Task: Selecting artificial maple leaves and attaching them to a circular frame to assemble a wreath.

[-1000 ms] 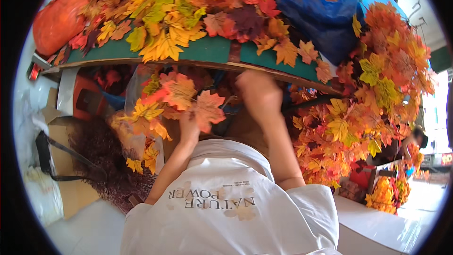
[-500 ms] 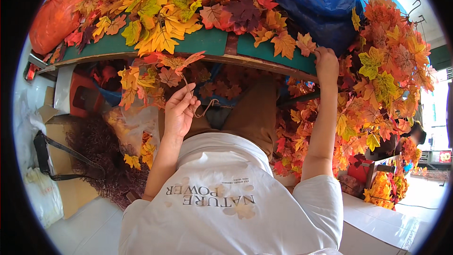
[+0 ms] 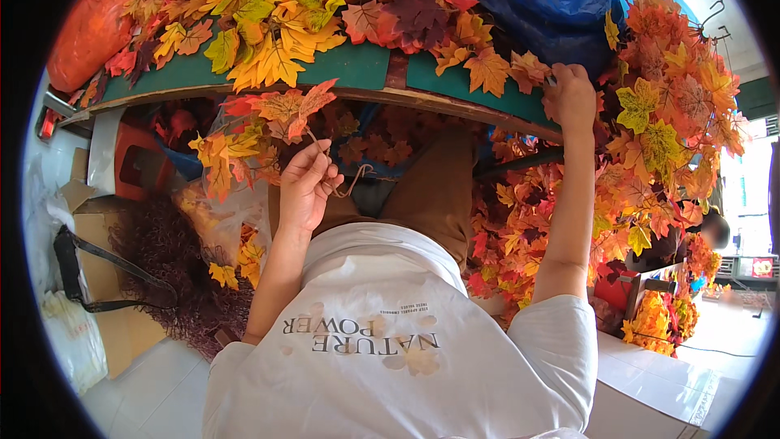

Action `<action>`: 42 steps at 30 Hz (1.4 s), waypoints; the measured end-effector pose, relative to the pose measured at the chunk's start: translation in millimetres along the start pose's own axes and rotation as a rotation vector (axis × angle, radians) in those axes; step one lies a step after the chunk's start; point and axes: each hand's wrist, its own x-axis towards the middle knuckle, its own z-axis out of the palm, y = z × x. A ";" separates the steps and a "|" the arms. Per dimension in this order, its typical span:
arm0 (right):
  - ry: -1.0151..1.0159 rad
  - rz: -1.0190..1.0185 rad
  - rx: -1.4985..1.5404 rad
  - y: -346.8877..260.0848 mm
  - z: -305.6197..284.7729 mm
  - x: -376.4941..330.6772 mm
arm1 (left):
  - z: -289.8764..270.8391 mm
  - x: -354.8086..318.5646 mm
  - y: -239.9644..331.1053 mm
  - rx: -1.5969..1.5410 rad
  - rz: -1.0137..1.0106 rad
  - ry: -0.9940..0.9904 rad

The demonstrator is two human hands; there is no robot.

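Since the picture from a second ago, the right hand (image 3: 573, 102) has moved from the middle of the table's front edge out to its right end, and the left hand (image 3: 305, 191) has slid down from among the leaves to the bare end of the leaf spray (image 3: 292, 107). The left thumb and forefinger are pinched together on its thin brown stem (image 3: 356, 184), whose curled tip trails to the right above the person's brown trousers (image 3: 435, 187); the orange, red and yellow leaves spread out ahead of the hand, below the front edge of the green table (image 3: 357, 71). The right hand's fingers are bent and close together at the table's corner, just beside an orange leaf (image 3: 528, 71) and below a blue plastic bag (image 3: 544, 16); whether they grip anything cannot be told. A heap of autumn leaves (image 3: 280, 20) covers much of the tabletop, with a red plastic bag (image 3: 91, 28) at its left end. More leaves hang in a thick mass (image 3: 650, 134) to the right of the right arm. On the left, a dark tangled bundle (image 3: 175, 260) lies against a cardboard box (image 3: 122, 337), near an orange stool (image 3: 138, 158).
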 end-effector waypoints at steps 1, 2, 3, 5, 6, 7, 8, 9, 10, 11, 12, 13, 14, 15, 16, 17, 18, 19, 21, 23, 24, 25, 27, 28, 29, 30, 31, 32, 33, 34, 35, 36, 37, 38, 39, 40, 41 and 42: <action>0.004 0.065 0.014 1.8 1.5 2.2 | 2.6 0.6 -0.6 0.026 0.015 0.012; 0.008 0.131 0.029 2.8 2.4 3.5 | 4.8 0.8 -0.8 0.053 0.030 0.025; 0.007 0.130 0.029 2.9 1.8 4.4 | 6.3 0.1 -0.4 0.052 0.030 0.027; 0.005 0.289 0.118 2.5 -0.6 6.8 | 8.4 -1.4 1.4 0.079 -0.010 -0.004; 0.005 0.290 0.117 3.8 -1.4 7.5 | 8.6 -1.3 2.3 0.079 -0.012 -0.005; -0.028 0.346 0.239 5.7 -1.8 8.1 | 8.4 -1.2 3.4 0.094 -0.020 -0.032; -0.061 0.402 0.360 6.0 -2.5 8.7 | 7.5 -1.1 4.2 0.109 -0.029 -0.059; -0.063 0.402 0.361 5.5 -4.9 11.3 | 6.4 -1.1 4.0 0.108 -0.030 -0.057; -0.100 0.499 0.482 4.1 -8.3 14.4 | 4.0 -1.3 4.0 0.097 -0.042 -0.062; -0.139 0.597 0.604 2.1 -9.5 15.8 | 1.9 -2.3 4.2 0.085 -0.054 -0.066; -0.141 0.596 0.606 2.3 -7.0 16.5 | 2.0 -2.8 3.1 0.084 -0.054 -0.062; -0.028 0.702 0.903 1.7 -2.7 16.7 | 2.1 -4.5 2.4 0.062 -0.050 -0.040; 0.088 0.803 1.202 -0.1 0.5 16.7 | 2.5 -7.2 2.1 0.041 -0.045 -0.014; 0.069 0.799 1.220 -6.5 2.0 17.6 | 6.0 -9.4 1.1 0.043 -0.038 0.009; 0.124 0.855 1.452 -21.0 0.1 15.2 | 9.8 -10.9 -0.2 0.028 -0.019 0.038; 0.176 0.914 1.686 -36.8 -4.5 12.1 | 14.5 -11.7 -1.5 0.015 0.001 0.070; 0.140 0.992 1.782 -65.1 -17.0 5.8 | 17.2 -11.1 -0.8 0.023 0.000 0.051; 0.116 1.011 1.808 -93.4 -14.3 -9.0 | 20.7 -9.2 -0.5 0.033 -0.002 0.027; 0.012 1.008 2.038 -149.2 -7.4 -35.5 | 27.1 -12.1 -0.1 0.034 0.017 -0.036; -0.192 0.984 2.060 -207.1 -10.0 -48.6 | 32.4 -15.8 -1.8 0.060 0.022 0.001; -0.301 1.043 2.057 -229.0 -7.5 -52.6 | 33.5 -17.4 -3.5 0.054 0.027 0.005; -0.411 1.100 2.047 -247.8 -4.7 -56.6 | 35.2 -18.6 -3.8 0.046 0.032 0.007; -0.470 1.237 2.194 -275.5 -0.5 -64.9 | 40.3 -20.5 0.3 0.065 0.021 0.024; -0.411 1.326 2.209 -287.9 -3.9 -64.5 | 40.3 -20.6 1.0 0.080 0.030 0.021; -0.415 1.337 2.212 -289.0 -2.6 -67.5 | 41.4 -20.2 1.7 0.095 0.038 0.017; -0.511 1.246 2.358 -289.6 -2.1 -70.2 | 44.8 -21.1 4.0 0.094 0.032 0.042; -0.607 1.141 2.500 -291.5 -2.5 -72.5 | 43.7 -21.6 3.8 0.098 0.025 0.051; -0.569 1.244 2.446 -297.0 -3.1 -74.7 | 42.1 -21.7 3.6 0.104 0.034 0.041; -0.572 1.253 2.445 -297.5 -2.9 -76.4 | 41.1 -21.1 3.0 0.108 0.042 0.028; -0.583 1.259 2.444 -297.3 -2.1 -77.6 | 40.3 -21.0 2.9 0.108 0.038 0.032; -0.595 1.263 2.443 -297.3 -1.5 -78.3 | 39.7 -20.8 2.7 0.113 0.035 0.029; -0.598 1.267 2.441 -297.8 -1.5 -79.0 | 39.1 -21.0 2.2 0.117 0.032 0.025; -0.601 1.253 2.454 -298.5 -1.6 -79.3 | 38.4 -21.1 1.5 0.115 0.031 0.027; -0.604 1.238 2.467 -299.0 -1.9 -79.4 | 37.9 -21.2 0.9 0.121 0.031 0.031; -0.605 1.239 2.466 -299.5 -2.2 -79.5 | 37.5 -21.2 0.7 0.127 0.031 0.033; -0.597 1.222 2.467 -299.9 -2.6 -79.3 | 37.6 -21.3 0.6 0.127 0.031 0.034; -0.589 1.204 2.468 -300.1 -2.8 -79.1 | 38.1 -21.2 0.7 0.123 0.029 0.030; -0.591 1.203 2.468 -300.1 -2.8 -79.1 | 38.3 -21.1 0.7 0.119 0.028 0.027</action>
